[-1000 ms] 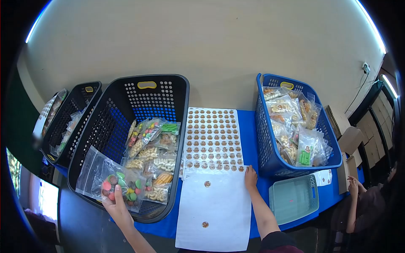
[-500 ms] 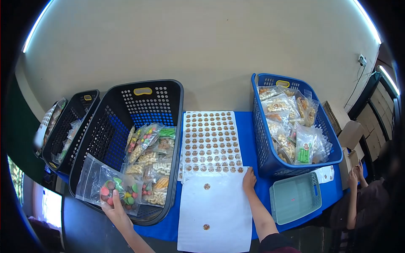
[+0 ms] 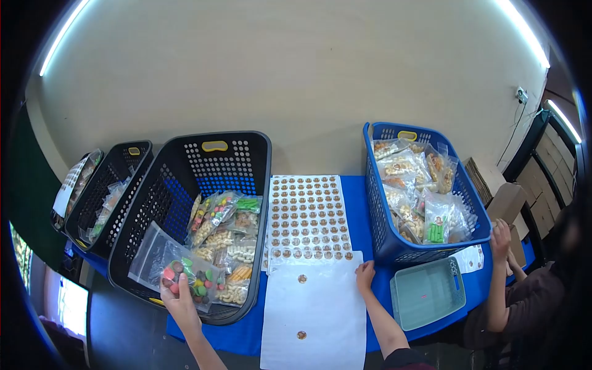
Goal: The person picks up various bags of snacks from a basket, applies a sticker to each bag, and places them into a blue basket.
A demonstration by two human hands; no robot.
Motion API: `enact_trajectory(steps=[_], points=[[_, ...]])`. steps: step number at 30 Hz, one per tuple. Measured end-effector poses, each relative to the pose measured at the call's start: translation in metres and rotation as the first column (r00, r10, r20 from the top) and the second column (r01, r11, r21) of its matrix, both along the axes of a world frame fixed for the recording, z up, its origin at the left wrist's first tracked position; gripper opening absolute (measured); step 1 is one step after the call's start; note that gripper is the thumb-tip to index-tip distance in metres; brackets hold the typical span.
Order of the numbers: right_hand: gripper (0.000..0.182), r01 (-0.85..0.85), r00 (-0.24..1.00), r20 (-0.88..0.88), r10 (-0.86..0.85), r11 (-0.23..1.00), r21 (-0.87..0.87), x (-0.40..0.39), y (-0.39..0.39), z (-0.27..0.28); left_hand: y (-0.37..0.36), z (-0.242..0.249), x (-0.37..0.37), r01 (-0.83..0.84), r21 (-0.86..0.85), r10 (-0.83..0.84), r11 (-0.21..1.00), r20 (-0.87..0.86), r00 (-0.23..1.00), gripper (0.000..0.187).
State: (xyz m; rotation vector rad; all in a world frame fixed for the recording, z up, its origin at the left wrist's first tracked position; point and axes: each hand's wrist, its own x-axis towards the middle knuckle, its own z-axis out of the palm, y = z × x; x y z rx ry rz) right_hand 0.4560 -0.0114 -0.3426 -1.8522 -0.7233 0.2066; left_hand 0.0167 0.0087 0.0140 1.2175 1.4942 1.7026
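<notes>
My left hand (image 3: 179, 302) grips a clear zip bag (image 3: 153, 250) of round, multicoloured sweets, tilted over the front of the large black basket (image 3: 139, 209). Inside that basket lie several clear bags (image 3: 225, 237) of snacks, some pale, some green or mixed in colour. My right hand (image 3: 365, 275) has its fingers closed at the upper right edge of a mostly bare white sticker sheet (image 3: 327, 308), which bears two round stickers. Partly under it is another sheet (image 3: 308, 216) covered in rows of round brown stickers.
To the right stands a blue basket (image 3: 382, 231) full of snack bags, with a shallow green tray (image 3: 425, 302) in front. A smaller black basket (image 3: 92, 209) is at left. Another person's arm (image 3: 498, 277) is at far right near cardboard boxes (image 3: 509, 200). A blue cloth (image 3: 357, 216) covers the table.
The view has shifted, so the baskets appear lower. My left hand and the bag sit slightly further right over the basket. The other person's hand has risen toward the blue basket.
</notes>
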Motion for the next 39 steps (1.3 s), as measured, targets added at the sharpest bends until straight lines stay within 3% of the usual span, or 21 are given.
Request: enact_trajectory(steps=[2, 4, 6, 8, 11, 14, 15, 18, 21, 25, 28, 29, 30, 31, 32, 34, 35, 37, 39], points=[[0.021, -0.019, 0.956, 0.293, 0.036, 0.998, -0.063, -0.016, -0.021, 0.014, 0.004, -0.007, -0.003, 0.018, 0.035, -0.019, 0.999, 0.019, 1.0, 0.021], [0.023, -0.065, 0.977, 0.19, 0.099, 0.982, -0.177, -0.042, -0.045, 0.027, 0.002, 0.0, 0.0, 0.039, 0.069, -0.041, 0.997, 0.028, 0.999, 0.02], [0.019, -0.139, 0.99, -0.059, 0.13, 0.973, -0.186, -0.075, -0.074, 0.053, -0.004, 0.016, 0.009, 0.063, 0.055, -0.067, 0.996, 0.076, 0.995, 0.019], [0.014, -0.249, 0.933, -0.266, 0.242, 0.968, 0.008, -0.097, -0.102, 0.041, -0.002, 0.011, 0.004, 0.095, 0.069, -0.102, 0.993, 0.097, 0.99, 0.018], [0.022, -0.312, 0.757, -0.598, 0.262, 0.95, 0.022, -0.126, -0.133, 0.12, 0.004, 0.004, -0.001, 0.119, 0.065, -0.123, 0.991, 0.053, 0.991, 0.021], [0.038, -0.23, 0.702, -0.655, 0.279, 0.96, 0.163, -0.126, -0.145, 0.158, 0.001, 0.006, 0.002, 0.104, 0.062, -0.102, 0.993, -0.043, 0.994, 0.023], [0.044, -0.264, 0.696, -0.633, 0.34, 0.94, 0.214, -0.122, -0.147, 0.172, -0.003, 0.006, 0.003, 0.085, 0.082, -0.077, 0.993, -0.1, 0.992, 0.023], [0.032, -0.233, 0.71, -0.595, 0.376, 0.923, 0.305, -0.12, -0.146, 0.225, -0.008, 0.013, 0.011, 0.048, 0.18, -0.006, 0.982, -0.226, 0.974, 0.022], [0.022, -0.266, 0.711, -0.541, 0.45, 0.883, 0.386, -0.122, -0.147, 0.262, -0.006, 0.008, 0.004, 0.09, 0.154, -0.058, 0.984, -0.201, 0.978, 0.021], [0.01, -0.212, 0.713, -0.538, 0.449, 0.87, 0.446, -0.134, -0.153, 0.286, -0.004, 0.0, 0.001, 0.117, 0.21, -0.097, 0.971, -0.104, 0.99, 0.023], [0.008, -0.133, 0.75, -0.509, 0.422, 0.851, 0.508, -0.136, -0.158, 0.302, -0.054, 0.02, 0.029, 0.227, 0.103, -0.245, 0.968, 0.23, 0.942, 0.029], [0.009, -0.113, 0.74, -0.511, 0.437, 0.83, 0.546, -0.137, -0.16, 0.315, -0.081, 0.022, 0.04, 0.417, 0.062, -0.42, 0.907, 0.21, 0.883, 0.035], [0.009, -0.093, 0.73, -0.511, 0.453, 0.807, 0.583, -0.138, -0.162, 0.327, -0.095, 0.014, 0.045, 0.684, 0.108, -0.692, 0.721, 0.132, 0.709, 0.033], [0.01, -0.072, 0.721, -0.51, 0.469, 0.783, 0.618, -0.139, -0.164, 0.34, -0.105, 0.01, 0.055, 0.785, 0.078, -0.789, 0.615, 0.035, 0.614, 0.029], [0.01, -0.061, 0.695, -0.519, 0.498, 0.76, 0.648, -0.141, -0.164, 0.354, -0.115, 0.013, 0.068, 0.867, 0.023, -0.858, 0.498, 0.158, 0.488, 0.026], [0.009, -0.114, 0.659, -0.492, 0.569, 0.722, 0.682, -0.143, -0.169, 0.363, -0.117, 0.011, 0.094, 0.9, -0.111, -0.885, 0.421, 0.168, 0.435, 0.026], [0.008, -0.139, 0.639, -0.478, 0.603, 0.702, 0.699, -0.144, -0.171, 0.367, -0.117, 0.011, 0.104, 0.924, -0.134, -0.87, 0.358, 0.312, 0.382, 0.028], [0.009, -0.289, 0.638, -0.398, 0.66, 0.684, 0.67, -0.148, -0.18, 0.373, -0.111, 0.002, 0.112, 0.946, -0.18, -0.844, 0.269, 0.43, 0.321, 0.03], [0.012, -0.401, 0.641, -0.368, 0.674, 0.702, 0.588, -0.164, -0.187, 0.382, -0.11, -0.001, 0.117, 0.951, -0.16, -0.823, 0.265, 0.477, 0.31, 0.031]])
